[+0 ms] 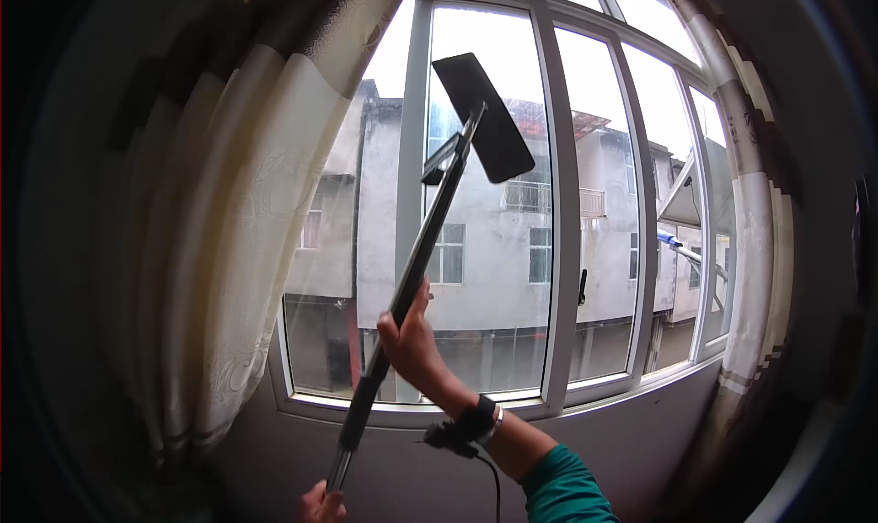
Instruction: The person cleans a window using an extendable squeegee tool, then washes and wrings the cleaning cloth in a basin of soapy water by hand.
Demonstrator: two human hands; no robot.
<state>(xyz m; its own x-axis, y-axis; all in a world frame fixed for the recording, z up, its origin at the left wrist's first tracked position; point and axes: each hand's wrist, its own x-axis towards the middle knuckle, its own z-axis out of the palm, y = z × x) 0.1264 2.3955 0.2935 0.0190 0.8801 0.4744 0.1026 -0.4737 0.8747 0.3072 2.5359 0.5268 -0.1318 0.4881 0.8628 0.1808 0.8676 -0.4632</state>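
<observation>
A long-handled window mop [366, 388] slants up from the bottom of the view. Its flat dark rectangular head [489, 125] is raised in front of the tall window pane [485, 276]; whether it touches the glass I cannot tell. My right hand [412, 340], below a dark wristband and a green sleeve, is closed around the middle of the pole. Lower down, at the bottom edge, my left hand [322, 505] grips the pole's thinner metal end, only partly in view. Near the head, a small dark bracket-like part [443, 159] sticks out from the pole.
Patterned curtains hang at the left [247, 194] and right [752, 249] of the white window frame [556, 203]. A black window handle [582, 287] sits on the frame. A blue-tipped pole [672, 240] shows at the right panes. A cable [497, 486] dangles from my right wrist.
</observation>
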